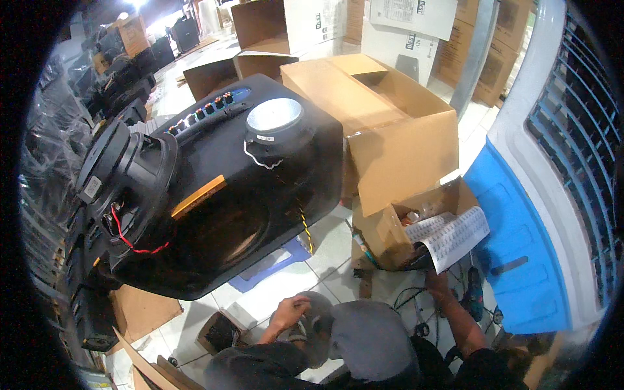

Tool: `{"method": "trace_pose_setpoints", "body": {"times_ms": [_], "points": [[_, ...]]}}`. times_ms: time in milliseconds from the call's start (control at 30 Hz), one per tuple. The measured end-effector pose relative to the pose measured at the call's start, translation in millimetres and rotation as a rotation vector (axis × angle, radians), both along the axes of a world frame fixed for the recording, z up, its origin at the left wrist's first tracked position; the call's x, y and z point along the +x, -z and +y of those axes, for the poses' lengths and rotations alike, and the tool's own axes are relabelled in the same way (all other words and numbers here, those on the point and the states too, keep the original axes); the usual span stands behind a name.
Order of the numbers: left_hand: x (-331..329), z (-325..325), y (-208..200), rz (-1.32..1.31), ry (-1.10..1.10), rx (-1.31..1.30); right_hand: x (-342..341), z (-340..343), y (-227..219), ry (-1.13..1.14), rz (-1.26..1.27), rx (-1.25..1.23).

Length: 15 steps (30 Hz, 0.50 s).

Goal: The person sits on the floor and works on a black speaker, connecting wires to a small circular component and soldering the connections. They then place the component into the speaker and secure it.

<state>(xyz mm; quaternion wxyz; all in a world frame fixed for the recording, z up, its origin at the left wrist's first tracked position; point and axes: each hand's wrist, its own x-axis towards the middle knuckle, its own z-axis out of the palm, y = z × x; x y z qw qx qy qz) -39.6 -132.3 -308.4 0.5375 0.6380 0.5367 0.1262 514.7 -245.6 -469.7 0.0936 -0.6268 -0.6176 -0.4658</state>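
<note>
Above my knee, my left hand (pixel 289 313) has its fingers curled together; whether a small thing is between them is hidden. My right hand (pixel 437 281) reaches to the near side of a small open carton (pixel 383 240), under a printed paper sheet (pixel 448 237) that hangs over its edge. Its fingers are hidden there. In front of me lies a large black speaker cabinet (pixel 214 156). One round speaker driver (pixel 276 120) stands magnet up on it, and a larger black driver (pixel 127 169) with a red wire (pixel 133 244) leans at its left.
An orange-yellow bar (pixel 198 195) lies on the cabinet, which rests over a purple plastic stool (pixel 270 265). A big open carton (pixel 403 143) stands beyond. To the right are a blue-and-white panel (pixel 513 234), a power drill (pixel 473 292), scissors (pixel 422 325) and black cables on the tiles.
</note>
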Motion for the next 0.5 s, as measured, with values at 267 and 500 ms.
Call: {"method": "trace_pose_setpoints", "body": {"times_ms": [267,500], "points": [[-17,4,-20,-0.215,-0.2,-0.043,-75,-51,-141,0.151,0.679,-0.75],[-12,0,-33,-0.206,-0.149,-0.035,-132,-100,-215,-0.048,0.814,-0.773]]}}
